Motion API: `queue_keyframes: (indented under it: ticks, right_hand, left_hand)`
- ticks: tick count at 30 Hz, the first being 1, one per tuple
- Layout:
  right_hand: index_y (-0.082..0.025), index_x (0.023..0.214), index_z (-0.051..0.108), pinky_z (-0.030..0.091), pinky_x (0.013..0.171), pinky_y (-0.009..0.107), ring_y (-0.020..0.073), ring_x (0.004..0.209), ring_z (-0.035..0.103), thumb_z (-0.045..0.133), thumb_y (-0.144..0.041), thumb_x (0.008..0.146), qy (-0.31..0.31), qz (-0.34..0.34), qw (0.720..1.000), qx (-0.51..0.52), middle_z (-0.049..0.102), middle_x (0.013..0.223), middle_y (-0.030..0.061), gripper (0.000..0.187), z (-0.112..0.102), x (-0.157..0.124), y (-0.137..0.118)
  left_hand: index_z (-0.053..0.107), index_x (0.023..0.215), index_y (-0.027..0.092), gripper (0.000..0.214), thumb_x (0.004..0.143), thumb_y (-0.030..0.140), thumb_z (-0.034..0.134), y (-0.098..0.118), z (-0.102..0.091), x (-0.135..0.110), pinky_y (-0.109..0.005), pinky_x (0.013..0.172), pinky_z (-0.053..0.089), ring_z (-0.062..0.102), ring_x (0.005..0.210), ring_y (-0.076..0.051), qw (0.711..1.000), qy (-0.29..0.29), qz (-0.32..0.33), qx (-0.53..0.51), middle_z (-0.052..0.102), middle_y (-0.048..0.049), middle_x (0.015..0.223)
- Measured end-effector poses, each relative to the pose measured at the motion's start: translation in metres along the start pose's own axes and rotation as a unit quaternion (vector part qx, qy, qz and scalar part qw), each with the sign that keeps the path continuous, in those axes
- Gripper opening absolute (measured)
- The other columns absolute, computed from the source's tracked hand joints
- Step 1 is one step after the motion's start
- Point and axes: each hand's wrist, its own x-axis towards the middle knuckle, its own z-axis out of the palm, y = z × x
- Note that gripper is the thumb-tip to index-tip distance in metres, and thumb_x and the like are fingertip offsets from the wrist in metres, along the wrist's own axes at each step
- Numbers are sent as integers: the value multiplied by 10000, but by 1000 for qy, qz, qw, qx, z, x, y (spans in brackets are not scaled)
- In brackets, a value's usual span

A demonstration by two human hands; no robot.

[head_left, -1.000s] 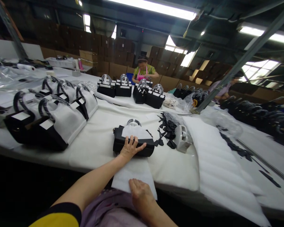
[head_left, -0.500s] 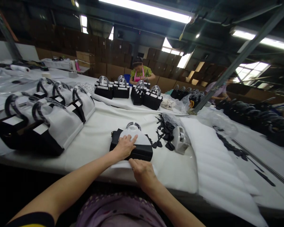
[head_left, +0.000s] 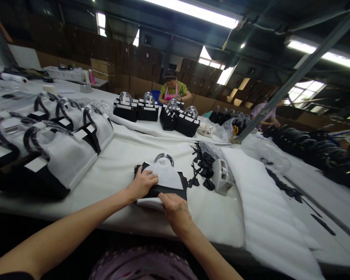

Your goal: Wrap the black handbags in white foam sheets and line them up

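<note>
A black handbag (head_left: 179,194) lies on the white-covered table in front of me, its arched handle (head_left: 164,157) wrapped in plastic and pointing away. White sheeting (head_left: 163,175) covers part of the bag around the handle. My left hand (head_left: 141,184) grips the bag's left part, thumb toward its far side and fingers bent over the front. At the near edge, my right hand (head_left: 176,212) is closed, pinching a white foam-like sheet (head_left: 150,203) that sticks out under the bag. The right fingertips are partly hidden.
Several wrapped black handbags (head_left: 61,163) stand at left. Black strap pieces (head_left: 204,165) and a grey tape dispenser (head_left: 221,177) lie at right, beside layered white foam (head_left: 259,202). Across the table, a person (head_left: 173,91) works behind more bags (head_left: 186,122). A metal post (head_left: 291,74) rises at right.
My left hand has slid left off the white sheeting to the bag's left part, its fingers drawing in. My right hand stays at the near edge, with more of the white sheet showing there.
</note>
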Motion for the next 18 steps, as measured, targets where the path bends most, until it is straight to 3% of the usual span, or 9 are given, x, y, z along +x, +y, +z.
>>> queue_keyframes:
  ticks: [3,6,8,14,18]
  right_hand:
    - [-197,860,587,373,771,275,140,689,556,485,-54,873,6,-42,999,-11,635,751,8,176,2,1,-8]
    - [-190,825,580,357,692,280,144,659,531,475,-79,890,3,-76,997,-21,622,739,17,166,-2,6,-15]
    - [-189,854,583,332,641,281,145,656,526,480,-102,900,1,-84,996,-22,619,739,17,143,-6,11,-14]
    - [-205,961,606,284,617,289,142,671,527,516,-126,908,-4,-55,997,-53,619,710,7,131,-7,38,11]
    - [-222,848,615,268,620,286,146,678,520,511,-293,942,2,-21,998,-67,623,708,3,157,9,52,30]
  left_hand:
    - [631,1036,274,257,925,248,401,-4,0,-11,-541,977,324,464,1177,-269,1000,2,-16,-11,529,-51,1333]
    - [623,1116,330,271,921,343,434,-8,-3,-18,-586,983,313,421,1226,-315,999,1,-32,-19,520,-44,1349]
    - [606,1151,365,284,920,340,443,-10,-4,-20,-553,997,326,420,1237,-299,999,-9,-29,-29,552,-16,1317]
    - [602,1178,362,301,923,355,443,-16,-12,-16,-452,1002,365,485,1200,-260,996,-43,-24,-70,576,-15,1297]
    - [584,1212,315,381,960,274,302,-28,-29,-9,-362,1076,298,522,1181,-186,975,-107,17,-194,597,-3,1275]
